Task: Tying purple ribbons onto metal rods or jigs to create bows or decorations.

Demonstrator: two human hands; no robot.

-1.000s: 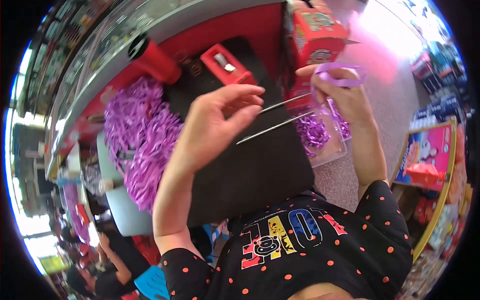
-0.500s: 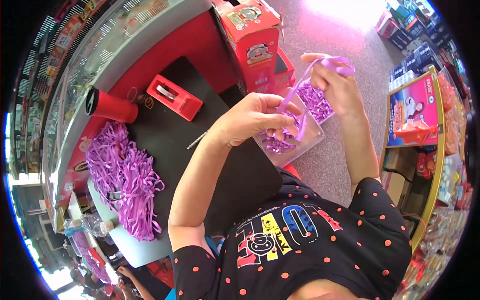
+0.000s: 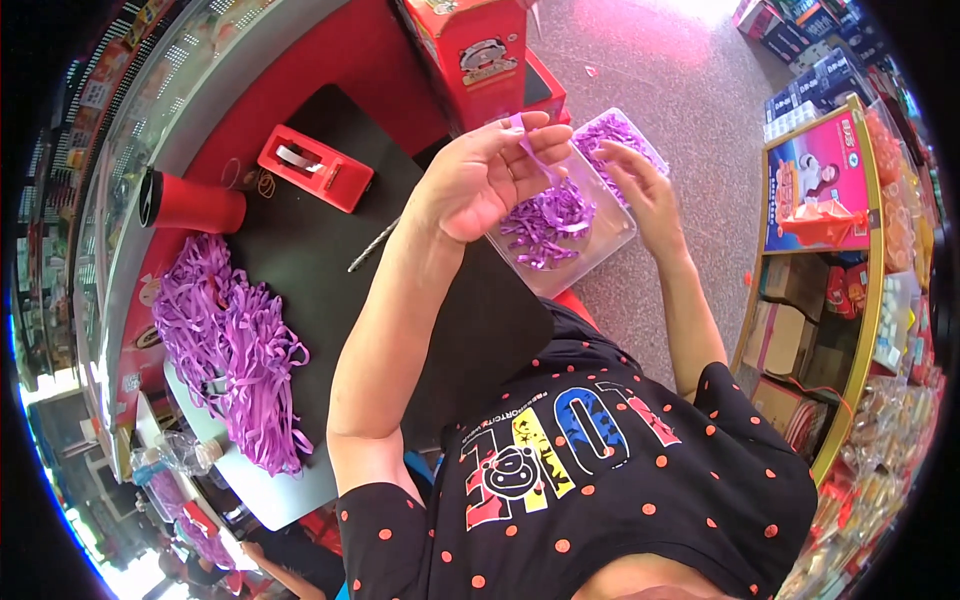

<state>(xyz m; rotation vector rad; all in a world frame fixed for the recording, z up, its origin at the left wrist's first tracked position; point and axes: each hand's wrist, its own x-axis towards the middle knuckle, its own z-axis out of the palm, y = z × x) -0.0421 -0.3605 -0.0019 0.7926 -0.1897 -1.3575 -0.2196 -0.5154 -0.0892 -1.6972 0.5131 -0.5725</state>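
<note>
My left hand is raised, palm up, above the near clear plastic box. A narrow purple ribbon is pinched at its thumb and forefinger and trails across the fingers. Lower and to the right is my right hand, its fingers curved and apart with nothing visible in them. It hovers over the right side of the boxes. Curled purple ribbon pieces lie in the near box. More purple pieces fill the box behind it.
On the black table lie a large bundle of purple ribbons, a red tape dispenser, a red tumbler and a thin patterned stick. A red carton stands beyond. Shelves with goods line the right.
My right hand has let go of the ribbon and dropped toward the boxes. My left hand has turned palm up and moved up and left, with the ribbon still in it.
</note>
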